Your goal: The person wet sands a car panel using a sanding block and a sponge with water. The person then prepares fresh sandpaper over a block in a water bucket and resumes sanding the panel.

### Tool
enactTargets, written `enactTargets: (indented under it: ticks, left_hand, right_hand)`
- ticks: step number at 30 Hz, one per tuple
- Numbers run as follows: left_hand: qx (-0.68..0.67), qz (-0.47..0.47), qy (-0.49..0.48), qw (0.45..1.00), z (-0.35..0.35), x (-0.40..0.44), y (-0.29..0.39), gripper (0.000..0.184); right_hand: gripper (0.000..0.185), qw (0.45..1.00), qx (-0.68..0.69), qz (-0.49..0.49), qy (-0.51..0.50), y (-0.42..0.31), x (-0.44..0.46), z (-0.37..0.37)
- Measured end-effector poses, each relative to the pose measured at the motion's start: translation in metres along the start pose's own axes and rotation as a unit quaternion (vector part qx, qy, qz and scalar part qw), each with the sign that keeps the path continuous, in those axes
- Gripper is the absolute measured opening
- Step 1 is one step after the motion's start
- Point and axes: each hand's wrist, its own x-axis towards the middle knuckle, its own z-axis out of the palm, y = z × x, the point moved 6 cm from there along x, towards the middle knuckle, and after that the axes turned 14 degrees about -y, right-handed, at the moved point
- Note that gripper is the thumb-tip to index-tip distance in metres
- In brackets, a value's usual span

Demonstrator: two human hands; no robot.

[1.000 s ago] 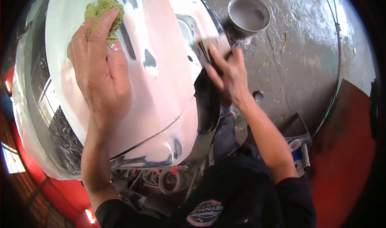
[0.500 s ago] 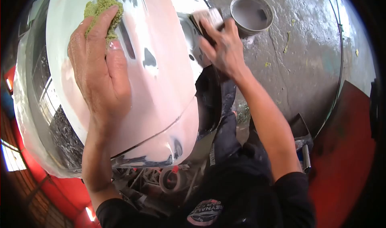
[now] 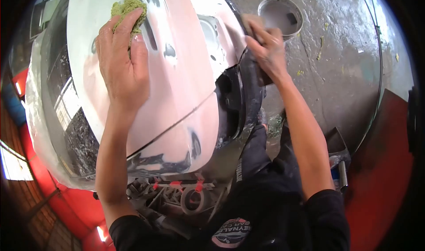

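My left hand (image 3: 124, 62) is closed over a crumbly-looking green sponge (image 3: 128, 12), which rests against the pale, primer-patched car body panel (image 3: 172, 87). In my right hand (image 3: 269, 51) is a sanding block (image 3: 251, 24), smeared by motion and partly covered by the fingers. The hand is at the car's dark rear edge, beside a round bucket (image 3: 300, 29) of cloudy grey water. A dark piece floats or lies in that water. Bare grey patches show through the pink and white primer near the recessed slot.
Plastic sheeting (image 3: 42, 131) covers the car's far left side. Below the panel is a cluttered heap of parts with a round ring (image 3: 195, 201). Wet concrete floor (image 3: 327, 69) spreads to the right, crossed by a dark hose (image 3: 379, 73). A red panel (image 3: 376, 180) stands at lower right.
My right hand has moved right with the block, from the recessed area to the car's outer edge by the bucket. My left hand stays on the sponge; the whole view has shifted slightly.
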Motion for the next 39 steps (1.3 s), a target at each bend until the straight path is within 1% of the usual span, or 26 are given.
enactTargets:
  ticks: [1, 3, 5, 8, 10, 12, 13, 14, 15, 16, 18, 19, 22, 25, 28, 32, 34, 35, 39]
  left_hand:
    - [0.009, 0.002, 0.008, 1.000, 0.001, -0.001, -0.002, 0.044]
    - [0.027, 0.007, 0.013, 1.000, 0.002, -0.003, 0.000, 0.043]
    - [0.049, 0.015, 0.016, 0.999, 0.000, 0.001, 0.007, 0.042]
    - [0.089, 0.061, -0.010, 0.994, 0.003, 0.026, 0.035, 0.041]
    - [0.141, 0.059, -0.083, 0.985, 0.019, 0.059, 0.068, 0.040]
    - [0.102, 0.103, -0.081, 0.986, 0.055, 0.092, 0.093, 0.024]
    - [0.135, 0.073, -0.139, 0.978, 0.085, 0.106, 0.094, 0.017]
    - [0.168, 0.041, -0.197, 0.965, 0.116, 0.116, 0.090, 0.014]
    - [0.146, -0.050, -0.314, 0.937, 0.150, 0.126, 0.076, 0.021]
    - [0.123, -0.138, -0.419, 0.889, 0.178, 0.130, 0.062, 0.038]
    - [0.112, -0.202, -0.346, 0.909, 0.218, 0.106, 0.039, 0.036]
    - [0.100, -0.205, -0.320, 0.919, 0.237, 0.085, 0.038, 0.029]
    - [0.229, -0.143, -0.200, 0.942, 0.249, 0.030, 0.079, 0.029]
    - [0.227, -0.089, -0.202, 0.949, 0.244, -0.006, 0.117, 0.032]
    - [0.251, -0.075, -0.212, 0.942, 0.246, -0.036, 0.150, 0.035]
    - [0.170, -0.095, -0.202, 0.960, 0.238, -0.075, 0.175, 0.043]
    - [0.128, -0.103, -0.208, 0.964, 0.230, -0.098, 0.184, 0.047]
    - [0.117, -0.115, -0.230, 0.959, 0.227, -0.111, 0.188, 0.050]
    - [0.010, -0.119, -0.234, 0.965, 0.212, -0.156, 0.201, 0.053]
  right_hand:
    - [0.057, 0.999, 0.037, 0.034, 0.017, 0.014, -0.023, -0.017]
    - [0.057, 0.992, -0.009, 0.120, 0.029, 0.056, -0.077, -0.049]
    - [0.057, 0.978, -0.017, 0.206, 0.011, 0.100, -0.142, -0.080]
    - [0.055, 0.964, -0.034, 0.262, 0.022, 0.148, -0.235, -0.126]
    - [0.054, 0.953, -0.045, 0.297, 0.037, 0.172, -0.281, -0.152]
    - [0.054, 0.945, -0.052, 0.317, 0.058, 0.190, -0.316, -0.173]
    - [0.054, 0.943, -0.048, 0.322, 0.064, 0.199, -0.327, -0.183]
    - [0.055, 0.942, -0.043, 0.327, 0.069, 0.207, -0.337, -0.191]
    - [0.055, 0.941, -0.036, 0.330, 0.072, 0.211, -0.344, -0.196]
    - [0.055, 0.943, -0.034, 0.322, 0.072, 0.213, -0.345, -0.199]
    - [0.056, 0.947, -0.031, 0.310, 0.073, 0.212, -0.350, -0.210]
    - [0.055, 0.949, -0.024, 0.304, 0.074, 0.211, -0.352, -0.214]
    - [0.055, 0.955, 0.007, 0.287, 0.079, 0.213, -0.356, -0.222]
    - [0.055, 0.949, 0.022, 0.305, 0.072, 0.217, -0.362, -0.225]
    - [0.055, 0.957, 0.003, 0.284, 0.059, 0.215, -0.360, -0.228]
    - [0.054, 0.957, -0.003, 0.287, 0.047, 0.202, -0.357, -0.237]
    - [0.055, 0.958, -0.004, 0.283, 0.045, 0.208, -0.361, -0.239]
    - [0.055, 0.958, -0.004, 0.282, 0.044, 0.211, -0.363, -0.240]
    - [0.056, 0.960, -0.026, 0.276, 0.030, 0.205, -0.367, -0.245]
